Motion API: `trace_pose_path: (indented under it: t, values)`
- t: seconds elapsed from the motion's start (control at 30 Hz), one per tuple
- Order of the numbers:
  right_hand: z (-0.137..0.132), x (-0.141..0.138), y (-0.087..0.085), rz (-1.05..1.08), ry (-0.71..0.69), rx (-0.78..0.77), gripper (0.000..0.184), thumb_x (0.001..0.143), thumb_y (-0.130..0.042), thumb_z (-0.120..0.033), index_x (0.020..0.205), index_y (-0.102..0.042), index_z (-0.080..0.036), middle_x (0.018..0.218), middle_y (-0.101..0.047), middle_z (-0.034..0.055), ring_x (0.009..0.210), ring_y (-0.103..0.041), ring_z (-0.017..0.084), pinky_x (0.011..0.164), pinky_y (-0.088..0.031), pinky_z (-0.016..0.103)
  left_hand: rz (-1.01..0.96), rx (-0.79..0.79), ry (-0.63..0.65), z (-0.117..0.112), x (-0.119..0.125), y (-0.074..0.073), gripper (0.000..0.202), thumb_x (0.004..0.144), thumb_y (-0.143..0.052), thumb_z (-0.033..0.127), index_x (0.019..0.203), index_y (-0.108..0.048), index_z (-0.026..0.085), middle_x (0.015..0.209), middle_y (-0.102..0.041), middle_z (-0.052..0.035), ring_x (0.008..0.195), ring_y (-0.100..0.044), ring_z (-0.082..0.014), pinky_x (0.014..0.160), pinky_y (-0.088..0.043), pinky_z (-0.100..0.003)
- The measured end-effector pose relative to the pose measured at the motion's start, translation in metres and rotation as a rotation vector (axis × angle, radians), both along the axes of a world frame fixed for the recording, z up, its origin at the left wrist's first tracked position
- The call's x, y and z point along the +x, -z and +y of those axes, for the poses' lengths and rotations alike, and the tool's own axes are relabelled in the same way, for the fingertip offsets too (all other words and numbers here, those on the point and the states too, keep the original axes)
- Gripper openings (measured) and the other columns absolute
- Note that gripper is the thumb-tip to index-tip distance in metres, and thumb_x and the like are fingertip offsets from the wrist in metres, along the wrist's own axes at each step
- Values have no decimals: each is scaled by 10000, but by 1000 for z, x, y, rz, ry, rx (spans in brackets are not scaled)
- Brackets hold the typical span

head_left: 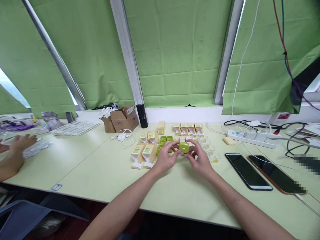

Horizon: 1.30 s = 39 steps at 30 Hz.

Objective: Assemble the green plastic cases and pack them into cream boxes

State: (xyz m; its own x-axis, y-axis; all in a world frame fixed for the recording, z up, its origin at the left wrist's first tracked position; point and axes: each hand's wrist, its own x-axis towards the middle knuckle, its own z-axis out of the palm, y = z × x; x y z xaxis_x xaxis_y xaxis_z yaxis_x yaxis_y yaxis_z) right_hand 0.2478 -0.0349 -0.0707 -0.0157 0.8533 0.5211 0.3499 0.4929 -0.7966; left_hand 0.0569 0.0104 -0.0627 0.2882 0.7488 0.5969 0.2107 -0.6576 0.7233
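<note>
A small green square plastic case with rounded corners is held up between both hands over the table. My left hand pinches its left side with thumb and fingers. At its right edge, my right hand closes its fingertips on it. A pale part shows just behind the case; its kind is unclear. Several green square cups stand behind my left hand, partly hidden. Clear plastic pieces with yellow centres lie beyond my right hand. Cream cartons with green panels stand to the left.
Behind stand a row of cream cartons, a black tumbler and an open cardboard box. Two phones and a power strip with cables lie right. A co-worker's hands are at the far left, near a white tray.
</note>
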Motion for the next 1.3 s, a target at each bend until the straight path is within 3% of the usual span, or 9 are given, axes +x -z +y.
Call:
trace_pose_path:
  t: [0.37, 0.57, 0.8, 0.9, 1.07, 1.3]
  values:
    - [2, 0, 2, 32, -14, -13, 436, 945, -640, -344, 1355, -514, -260, 872, -709, 1, 713, -631, 187, 651, -476, 315, -13, 20, -18, 0, -1, -1, 297, 941, -746, 372, 1173, -756, 187, 1074, -714, -97, 889, -710, -198, 854, -606, -367]
    - [3, 0, 2, 131, -68, -59, 461, 942, -664, -427, 1340, -510, -252, 869, -706, 11, 801, -676, 216, 680, -496, 326, 10, 119, -15, 0, -3, -5, 216, 1018, -626, 328, 1115, -765, 193, 1049, -744, -108, 1019, -679, -239, 850, -582, -367]
    - [4, 0, 0, 245, -146, -135, 534, 919, -693, -546, 1323, -501, -255, 863, -699, 11, 859, -718, 241, 726, -522, 349, 60, 199, -47, 0, -4, -6, 268, 990, -646, 227, 1252, -700, 223, 1141, -715, -110, 1120, -623, -266, 879, -568, -399]
    - [3, -1, 0, 255, -168, -136, 548, 916, -700, -576, 1315, -509, -253, 855, -694, 14, 865, -716, 242, 736, -524, 351, 116, 294, -63, 1, -6, -6, 330, 980, -657, 198, 1307, -660, 245, 1192, -717, -103, 1177, -571, -283, 958, -539, -452]
    - [2, -1, 0, 251, -179, -139, 562, 913, -697, -612, 1309, -515, -257, 864, -693, 17, 860, -714, 237, 735, -531, 350, 199, 469, -64, 2, -9, -7, 435, 972, -651, 156, 1389, -594, 265, 1272, -694, -103, 1230, -516, -297, 1060, -481, -517]
    - [0, -1, -1, 206, -195, -148, 528, 934, -678, -604, 1297, -519, -255, 906, -728, 32, 864, -720, 231, 749, -540, 350, 282, 536, -32, 0, -8, -7, 544, 955, -629, 111, 1463, -534, 280, 1369, -619, -119, 1294, -475, -318, 1101, -470, -560]
